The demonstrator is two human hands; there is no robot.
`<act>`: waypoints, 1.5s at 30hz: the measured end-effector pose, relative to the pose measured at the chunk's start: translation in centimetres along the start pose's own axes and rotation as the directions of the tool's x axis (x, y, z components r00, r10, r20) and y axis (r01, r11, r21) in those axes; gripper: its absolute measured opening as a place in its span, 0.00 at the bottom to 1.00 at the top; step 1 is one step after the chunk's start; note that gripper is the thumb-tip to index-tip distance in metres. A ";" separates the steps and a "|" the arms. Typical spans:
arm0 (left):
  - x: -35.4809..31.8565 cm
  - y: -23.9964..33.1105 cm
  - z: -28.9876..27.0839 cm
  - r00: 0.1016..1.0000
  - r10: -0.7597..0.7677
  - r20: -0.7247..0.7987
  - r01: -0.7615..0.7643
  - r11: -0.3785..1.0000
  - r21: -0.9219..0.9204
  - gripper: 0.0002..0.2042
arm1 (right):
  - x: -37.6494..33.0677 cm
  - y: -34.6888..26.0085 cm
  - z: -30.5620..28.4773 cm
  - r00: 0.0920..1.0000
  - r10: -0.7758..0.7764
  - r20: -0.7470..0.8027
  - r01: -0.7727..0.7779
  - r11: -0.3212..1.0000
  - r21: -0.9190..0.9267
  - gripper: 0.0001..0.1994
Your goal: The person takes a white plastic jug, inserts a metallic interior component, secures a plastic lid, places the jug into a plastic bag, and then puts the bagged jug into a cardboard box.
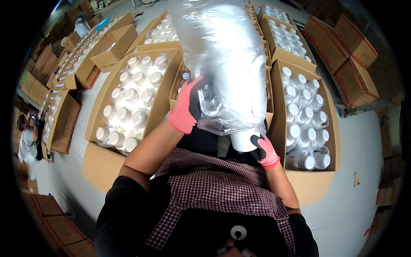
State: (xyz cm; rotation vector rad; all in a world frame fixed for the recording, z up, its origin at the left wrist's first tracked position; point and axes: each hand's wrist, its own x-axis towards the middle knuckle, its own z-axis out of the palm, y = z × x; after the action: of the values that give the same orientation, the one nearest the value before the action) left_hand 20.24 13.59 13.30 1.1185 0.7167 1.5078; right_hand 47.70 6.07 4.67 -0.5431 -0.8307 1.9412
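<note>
A large white bottle [246, 81] in a loose, clear plastic bag [209, 38] is held up in front of my chest. My left hand [187, 104], in a pink and black glove, grips the bagged bottle from its left side; some of its fingers are hidden behind the film. At the lower end, a round white cap-like part [243, 141] sticks out of the bag. My right hand [265, 150], gloved the same way, is closed on the right side of that part. Glare and the film hide much of the bottle's shape.
Open cartons of bagged, white-capped bottles flank me: a left carton [167, 81] and a right carton [278, 103]. More bottle-filled cartons extend beyond. Closed cartons [353, 81] are stacked at right. Another person [29, 137] is at the far left.
</note>
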 end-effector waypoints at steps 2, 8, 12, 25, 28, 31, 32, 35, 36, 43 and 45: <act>-0.4 0.6 0.9 0.960 -0.254 -0.118 0.239 0.963 -0.126 0.20 | 0.7 1.9 -1.4 0.993 -0.112 0.048 0.109 0.992 0.071 0.34; -7.6 -5.3 2.3 0.881 -0.208 0.425 -0.251 0.556 0.792 0.23 | 3.1 0.1 -5.3 0.922 -0.242 0.302 0.116 0.918 0.380 0.30; -4.2 -6.1 0.5 0.805 -0.410 0.429 -0.193 0.503 0.843 0.23 | 4.6 1.5 -10.4 0.994 -0.068 -0.087 0.103 0.858 0.503 0.23; 0.5 -8.1 -6.4 0.895 -0.281 0.347 -0.345 0.057 0.937 0.29 | 29.2 -21.1 -29.5 0.903 -0.176 -0.393 0.296 0.916 0.271 0.22; 1.6 -7.8 -6.5 0.899 -0.300 0.318 -0.314 0.064 0.947 0.28 | 37.1 -25.7 -38.0 0.900 -0.236 -0.367 0.249 0.968 -0.012 0.26; 2.4 -7.3 -6.0 0.891 -0.366 0.268 -0.264 0.061 0.963 0.26 | 43.3 -30.5 -42.1 0.863 0.030 -0.505 0.137 0.947 0.291 0.26; 2.5 -6.7 -5.5 0.864 -0.457 0.211 -0.233 0.007 0.972 0.25 | 45.9 -29.4 -42.0 0.769 -0.167 -0.617 0.269 0.960 0.076 0.24; 3.9 -6.7 -4.5 0.894 -0.395 0.213 -0.221 0.025 0.975 0.22 | 49.6 -30.8 -50.8 0.625 -0.245 -0.741 0.396 0.918 0.031 0.22; 4.1 -7.0 -4.7 0.917 -0.330 0.225 -0.227 0.033 0.973 0.21 | 50.1 -33.1 -53.8 0.685 -0.160 -0.710 0.395 0.901 0.178 0.19; 4.2 -8.7 -5.0 0.933 -0.288 0.215 -0.183 0.132 0.974 0.21 | 48.0 -30.4 -52.8 0.614 -0.222 -0.758 0.228 0.969 -0.099 0.27; 2.4 -8.7 -4.9 0.953 -0.252 0.170 -0.122 0.196 0.973 0.25 | 46.8 -25.8 -40.8 0.695 -0.369 -0.618 0.178 0.920 -0.349 0.27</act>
State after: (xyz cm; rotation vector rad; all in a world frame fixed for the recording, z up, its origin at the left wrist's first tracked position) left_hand 19.20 18.65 4.45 2.1931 1.6091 0.5583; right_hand 67.42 69.48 -5.53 -1.1362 -0.6371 1.2021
